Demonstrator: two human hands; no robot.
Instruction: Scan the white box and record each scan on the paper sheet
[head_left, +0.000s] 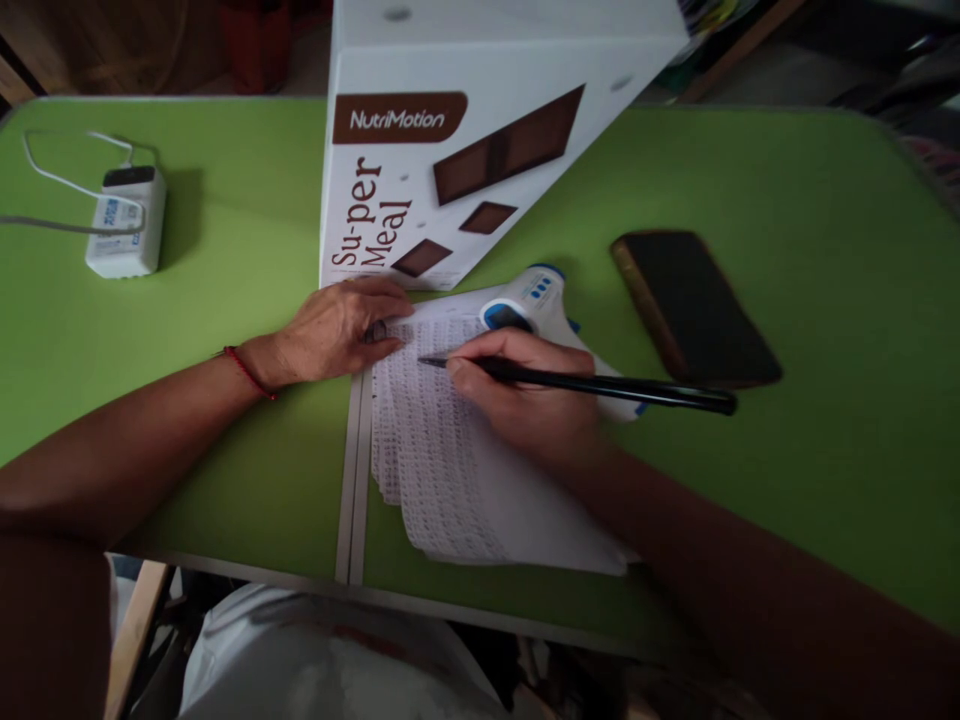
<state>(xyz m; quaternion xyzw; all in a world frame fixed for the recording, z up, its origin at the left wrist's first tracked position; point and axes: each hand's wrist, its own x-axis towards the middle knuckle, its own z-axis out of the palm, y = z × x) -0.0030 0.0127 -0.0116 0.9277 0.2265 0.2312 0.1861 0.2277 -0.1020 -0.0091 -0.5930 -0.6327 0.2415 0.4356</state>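
My right hand [525,395] pinches a slim black pen [660,393] close to its tip. The pen's point is at the upper part of a paper sheet [442,450] covered in dense rows of handwriting. More sheets lie underneath, and their lower edges show. My left hand [337,325], with a red cord at the wrist, rests on the upper left edge of the paper, fingers bent and thumb apart from them. Behind my right hand lies a white and blue handheld device with a small screen [529,300], partly covered by that hand.
On the green folding table [247,470] a tall white NutriMotion box [397,220] stands just beyond the paper. A dark, book-like case [697,305] lies at the right. At the left is a white block with cables [127,220]. A metal seam [352,500] divides the tabletop.
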